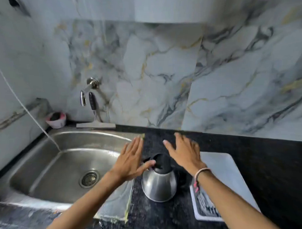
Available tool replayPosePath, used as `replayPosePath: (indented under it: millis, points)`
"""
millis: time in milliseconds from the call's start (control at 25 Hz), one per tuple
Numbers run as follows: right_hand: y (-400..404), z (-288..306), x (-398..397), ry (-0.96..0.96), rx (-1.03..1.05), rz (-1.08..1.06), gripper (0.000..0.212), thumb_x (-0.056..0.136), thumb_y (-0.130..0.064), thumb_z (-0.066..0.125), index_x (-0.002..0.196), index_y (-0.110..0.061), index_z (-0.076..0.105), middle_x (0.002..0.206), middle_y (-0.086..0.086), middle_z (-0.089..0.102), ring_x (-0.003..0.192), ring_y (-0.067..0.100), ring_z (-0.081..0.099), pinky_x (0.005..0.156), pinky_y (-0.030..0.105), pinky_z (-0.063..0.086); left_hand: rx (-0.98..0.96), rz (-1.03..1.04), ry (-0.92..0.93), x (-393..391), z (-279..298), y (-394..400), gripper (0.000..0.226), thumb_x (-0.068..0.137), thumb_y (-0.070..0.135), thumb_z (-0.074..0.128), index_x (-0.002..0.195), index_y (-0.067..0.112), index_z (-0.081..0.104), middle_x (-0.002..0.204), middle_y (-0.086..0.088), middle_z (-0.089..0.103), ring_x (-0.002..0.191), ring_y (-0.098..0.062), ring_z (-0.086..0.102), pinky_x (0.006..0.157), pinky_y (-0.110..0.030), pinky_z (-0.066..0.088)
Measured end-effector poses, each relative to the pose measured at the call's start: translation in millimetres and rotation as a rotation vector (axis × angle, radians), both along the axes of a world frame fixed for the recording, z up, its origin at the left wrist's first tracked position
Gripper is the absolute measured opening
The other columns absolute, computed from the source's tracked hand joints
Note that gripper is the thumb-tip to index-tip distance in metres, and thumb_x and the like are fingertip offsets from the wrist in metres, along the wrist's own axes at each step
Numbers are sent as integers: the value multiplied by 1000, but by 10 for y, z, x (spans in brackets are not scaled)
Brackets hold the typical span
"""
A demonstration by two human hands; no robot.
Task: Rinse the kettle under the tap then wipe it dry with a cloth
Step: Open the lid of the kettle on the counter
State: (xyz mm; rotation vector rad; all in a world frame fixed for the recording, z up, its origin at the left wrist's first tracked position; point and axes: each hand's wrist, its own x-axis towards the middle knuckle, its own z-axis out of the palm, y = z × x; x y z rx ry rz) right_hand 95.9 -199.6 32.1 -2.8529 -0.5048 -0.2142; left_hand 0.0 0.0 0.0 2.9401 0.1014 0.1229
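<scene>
A steel kettle (159, 185) with a black top and handle stands on the dark counter just right of the sink (63, 162). My left hand (130, 160) hovers flat over the sink's right rim, fingers spread, its thumb close to the kettle's black top. My right hand (184, 152) is spread flat above and behind the kettle, holding nothing. The tap (87, 91) juts from the marble wall above the sink's back edge. No water runs from it. No cloth is visible.
A squeegee (95, 119) leans on the wall behind the sink. A pink-rimmed cup (56, 119) sits in the back left corner. A white tray (225, 182) lies on the black counter (265, 161) right of the kettle. A thin hose (27, 110) runs down into the sink.
</scene>
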Motion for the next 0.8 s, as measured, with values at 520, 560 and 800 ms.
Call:
replayPosePath:
  millis: [520, 560, 800]
  points:
    - [-65, -274, 75, 641, 522, 112, 27, 101, -35, 41, 91, -29, 65, 108, 8, 73, 113, 32, 65, 90, 43, 52, 157, -145, 17, -88, -502, -179, 108, 88, 80, 11, 161, 1, 18, 171, -17, 12, 161, -29, 9, 131, -48, 14]
    - [-186, -282, 161, 774, 709, 138, 29, 103, -25, 41, 101, -27, 70, 115, 10, 76, 119, 31, 67, 103, 44, 52, 162, -140, 13, -80, -509, -174, 109, 88, 81, 11, 161, 1, 18, 172, -17, 12, 161, -29, 8, 131, -48, 15]
    - [-523, -294, 167, 936, 654, 374, 84, 59, -43, 99, 132, -33, 57, 129, -8, 73, 125, 10, 66, 113, 36, 48, 174, -111, 20, -87, -525, -205, 107, 89, 81, 14, 161, 2, 19, 172, -17, 12, 161, -28, 7, 131, -47, 14]
